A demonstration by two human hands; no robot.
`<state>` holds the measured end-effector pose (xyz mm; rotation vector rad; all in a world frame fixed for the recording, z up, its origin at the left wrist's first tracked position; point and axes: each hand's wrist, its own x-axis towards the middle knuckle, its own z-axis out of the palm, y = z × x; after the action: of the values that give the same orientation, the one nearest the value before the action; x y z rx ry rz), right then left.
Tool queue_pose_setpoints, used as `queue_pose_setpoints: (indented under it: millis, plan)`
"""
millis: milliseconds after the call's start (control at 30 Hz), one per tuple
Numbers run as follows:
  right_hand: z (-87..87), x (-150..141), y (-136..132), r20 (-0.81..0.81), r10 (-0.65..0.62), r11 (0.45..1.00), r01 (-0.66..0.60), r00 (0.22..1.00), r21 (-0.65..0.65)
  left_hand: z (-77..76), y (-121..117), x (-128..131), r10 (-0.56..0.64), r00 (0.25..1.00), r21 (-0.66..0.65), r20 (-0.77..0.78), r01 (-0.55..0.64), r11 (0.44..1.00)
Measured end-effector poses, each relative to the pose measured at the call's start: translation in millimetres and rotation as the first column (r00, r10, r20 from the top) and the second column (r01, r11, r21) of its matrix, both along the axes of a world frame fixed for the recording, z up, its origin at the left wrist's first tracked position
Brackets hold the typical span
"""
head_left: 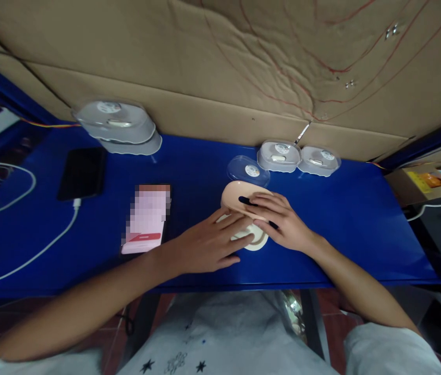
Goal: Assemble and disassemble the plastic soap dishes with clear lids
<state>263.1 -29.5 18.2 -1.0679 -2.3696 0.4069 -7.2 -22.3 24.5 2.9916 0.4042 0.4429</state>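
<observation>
My right hand [286, 223] grips the right side of a peach oval lid [232, 195] that has a dark slot in its top. This lid is tilted over a cream oval base [258, 242], which shows below its near edge. Over the base lies my left hand [215, 242], fingers stretched out and spread, the thumb side close to the lid's near left edge. Its fingers cover much of the base, so the contact there is partly hidden. Just behind the lid, a clear oval cover [240, 169] with a round white sticker rests on the blue table [200, 161].
Two grey-white oval boxes with clear tops, one left [279, 156] and one right [320, 160], stand at the back. More are stacked back left [126, 127]. A lit phone [148, 219], a dark phone [82, 173] and a white cable [58, 245] lie left. Cardboard [189, 99] lines the back.
</observation>
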Motion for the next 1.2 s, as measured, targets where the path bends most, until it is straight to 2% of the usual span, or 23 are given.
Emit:
queue_pose_setpoints:
  millis: [133,300,433,533,667,767,833,867,900,933,1000,1033,1067,1133,1200]
  plan:
    - [-2.2,6.7,3.6,0.042,-0.044,0.999,0.043,0.998,0.024,-4.3,-4.3,-0.5,-0.063,0.998,-0.081,-0.026,0.061,0.995]
    - [0.4,6.4,5.6,0.115,0.055,0.998,-0.057,0.992,0.016,-2.7,-10.7,1.1,-0.126,0.992,-0.041,0.003,0.126,0.991]
    - [-6.3,6.0,18.1,0.139,-0.058,0.998,0.052,0.989,0.046,-3.0,-7.8,1.6,-0.089,0.996,-0.085,0.026,0.091,0.992]
    - [-15.2,13.0,31.0,0.160,-0.123,0.992,0.124,0.979,0.006,-7.6,-6.2,1.7,-0.053,0.998,-0.149,-0.014,0.051,0.988]
    - [-20.1,24.0,39.8,0.067,-0.227,0.974,0.226,0.972,0.019,-13.4,-8.5,2.8,-0.059,0.997,-0.176,-0.049,0.049,0.983]
    - [-18.8,26.6,40.1,0.029,-0.236,0.972,0.235,0.971,0.030,-9.1,-9.9,2.6,-0.090,0.995,-0.193,0.032,0.095,0.977]
    - [-17.5,25.7,37.6,-0.007,-0.221,0.974,0.221,0.975,0.054,-0.2,-7.5,0.1,-0.090,0.980,-0.250,0.175,0.133,0.959]
    - [-16.8,25.0,35.3,-0.052,-0.233,0.969,0.236,0.971,0.071,5.6,-4.7,-2.2,-0.047,0.961,-0.293,0.274,0.130,0.947]
    - [-16.0,24.4,32.4,-0.118,-0.266,0.957,0.277,0.957,0.083,11.6,-0.8,-5.1,0.058,0.920,-0.356,0.389,0.092,0.930]
    - [-15.1,24.2,28.9,-0.203,-0.317,0.937,0.339,0.926,0.082,17.6,4.2,-8.3,0.209,0.840,-0.437,0.501,0.037,0.899]
    - [-12.6,25.5,20.8,-0.368,-0.423,0.885,0.465,0.828,0.030,27.6,16.2,-15.2,0.532,0.558,-0.619,0.637,-0.041,0.784]
    - [-10.7,26.9,16.8,-0.423,-0.456,0.866,0.501,0.784,-0.005,31.3,22.2,-18.1,0.619,0.411,-0.681,0.669,0.005,0.732]
    - [-8.3,28.4,12.9,-0.454,-0.472,0.855,0.517,0.755,-0.030,34.0,27.6,-20.5,0.672,0.320,-0.724,0.668,0.070,0.687]
    - [-2.0,29.9,5.3,-0.457,-0.462,0.861,0.508,0.760,-0.025,36.4,34.5,-22.9,0.706,0.255,-0.750,0.661,0.198,0.631]
    - [5.4,25.4,-3.0,-0.380,-0.340,0.914,0.398,0.861,0.085,35.5,35.2,-22.6,0.712,0.286,-0.767,0.642,0.232,0.598]
